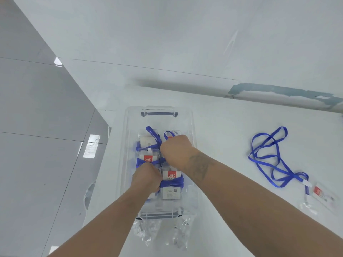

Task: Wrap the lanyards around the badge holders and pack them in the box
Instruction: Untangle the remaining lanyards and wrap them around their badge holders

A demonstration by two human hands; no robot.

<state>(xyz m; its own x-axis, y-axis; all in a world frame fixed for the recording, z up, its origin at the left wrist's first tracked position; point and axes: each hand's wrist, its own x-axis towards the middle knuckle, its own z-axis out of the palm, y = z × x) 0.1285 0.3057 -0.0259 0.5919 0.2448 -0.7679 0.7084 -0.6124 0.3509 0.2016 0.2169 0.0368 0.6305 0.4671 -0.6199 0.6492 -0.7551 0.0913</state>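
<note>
A clear plastic box [126, 138] with dark blue handles stands on the white table in front of me. Several badge holders with red UHOO labels lie in it, each wound with blue lanyard, among them one at the near right [171, 182] and one at the left [148, 157]. Both my hands are down inside the box. My left hand [146, 178] is curled over a wrapped holder at the near left. My right hand [176, 151] is a fist on a wrapped holder in the right column; its fingers are hidden. An unwrapped blue lanyard [269, 156] lies loose to the right, attached to its badge holder [323, 195].
A crumpled clear plastic bag [161, 232] lies at the box's near end. The table's left edge runs just beside the box, with grey floor tiles [46, 127] below. A white wall with a chipped blue-grey strip [278, 91] borders the table's far side.
</note>
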